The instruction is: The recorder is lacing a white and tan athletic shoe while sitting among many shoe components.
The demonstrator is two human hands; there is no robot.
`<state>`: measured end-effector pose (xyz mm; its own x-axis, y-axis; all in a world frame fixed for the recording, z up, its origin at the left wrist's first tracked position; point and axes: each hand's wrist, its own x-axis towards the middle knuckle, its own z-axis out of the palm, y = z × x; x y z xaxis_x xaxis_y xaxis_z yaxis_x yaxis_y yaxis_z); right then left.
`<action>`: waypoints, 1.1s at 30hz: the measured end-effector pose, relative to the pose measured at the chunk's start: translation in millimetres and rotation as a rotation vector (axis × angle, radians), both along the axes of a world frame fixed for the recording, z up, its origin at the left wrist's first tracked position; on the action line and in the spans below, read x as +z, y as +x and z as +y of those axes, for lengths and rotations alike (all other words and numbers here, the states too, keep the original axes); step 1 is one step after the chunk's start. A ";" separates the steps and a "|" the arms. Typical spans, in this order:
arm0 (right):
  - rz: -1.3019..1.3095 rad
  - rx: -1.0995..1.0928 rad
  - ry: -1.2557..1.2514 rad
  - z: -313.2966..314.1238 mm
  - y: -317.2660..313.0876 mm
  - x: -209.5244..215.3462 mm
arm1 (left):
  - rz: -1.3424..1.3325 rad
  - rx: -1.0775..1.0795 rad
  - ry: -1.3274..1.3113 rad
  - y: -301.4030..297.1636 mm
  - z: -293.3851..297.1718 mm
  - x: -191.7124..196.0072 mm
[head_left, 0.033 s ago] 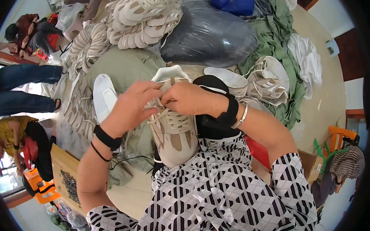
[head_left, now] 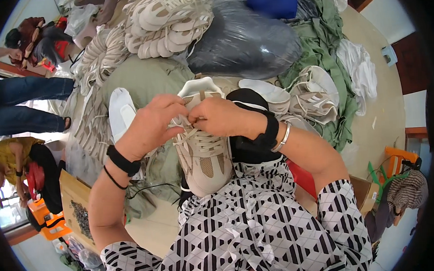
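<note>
A beige and white sneaker [head_left: 208,177] rests at my lap, toe toward me, with pale shoelaces [head_left: 208,145] crossing its front. My left hand [head_left: 152,123] is closed at the left row of eyelets, its bent fingertips on the lace, the thumb a little apart. From the right, my right hand [head_left: 220,116] pinches the same lace near the top of the tongue. The fingers partly hide the upper lacing. Left of my left hand lies a white shoe-shaped piece [head_left: 121,113].
Stacked beige shoe uppers [head_left: 169,27] stand ahead, beside a large dark plastic bag [head_left: 246,40]. More shoe parts [head_left: 315,98] lie at right on green cloth [head_left: 320,42]. A cardboard box [head_left: 73,209] stands at left. Other people sit or stand around the edges.
My left hand and wrist have shifted very slightly to the left. The right hand and the sneaker stay almost in place.
</note>
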<state>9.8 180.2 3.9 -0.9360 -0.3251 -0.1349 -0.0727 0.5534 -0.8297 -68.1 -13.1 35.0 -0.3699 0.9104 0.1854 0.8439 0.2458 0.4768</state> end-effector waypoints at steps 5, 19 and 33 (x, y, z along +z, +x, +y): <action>-0.074 -0.061 0.024 -4.9 -3.5 -0.7 | -0.069 -0.032 -0.120 -0.4 1.5 -4.6; 0.474 -0.619 -0.721 61.3 9.1 86.1 | -0.461 0.324 0.125 6.2 14.7 -8.8; 0.536 0.090 -0.642 15.9 48.9 121.9 | -1.384 0.137 0.596 42.8 64.2 46.9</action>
